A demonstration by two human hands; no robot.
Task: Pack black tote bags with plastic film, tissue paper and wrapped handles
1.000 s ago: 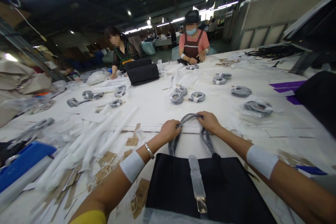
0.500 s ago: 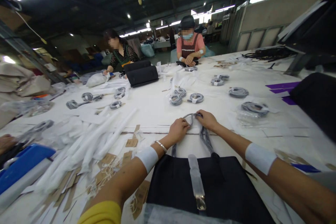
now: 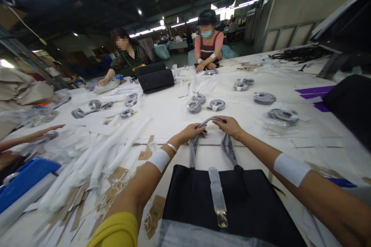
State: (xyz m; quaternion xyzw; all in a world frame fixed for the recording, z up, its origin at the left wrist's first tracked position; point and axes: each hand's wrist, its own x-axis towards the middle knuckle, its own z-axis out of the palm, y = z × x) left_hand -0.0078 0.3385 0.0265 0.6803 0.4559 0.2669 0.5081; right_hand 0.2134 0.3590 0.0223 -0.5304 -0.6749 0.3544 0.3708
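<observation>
A black bag [image 3: 232, 208] lies flat on the white table [image 3: 171, 115] in front of me, a pale strap with a metal end [image 3: 218, 197] down its middle. Its grey handles [image 3: 227, 148] stretch away from me to where both hands meet. My left hand [image 3: 189, 131] pinches the top of the handle loop with closed fingers. My right hand [image 3: 230, 125] grips the same loop from the right. Both wrists wear white bands, and the left also has a bracelet.
Coiled grey straps [image 3: 217, 105] lie scattered across the table. White paper rolls [image 3: 116, 150] and brown tags [image 3: 146, 154] sit to my left, a blue tray [image 3: 23, 179] beyond. Another person's hand [image 3: 43, 131] reaches in at left. Two people work at the far side by black bags [image 3: 155, 79].
My hands stayed on the handle loop and pulled it straighter. A hand has reached in from the left edge. The far-left worker has stretched an arm out over the table.
</observation>
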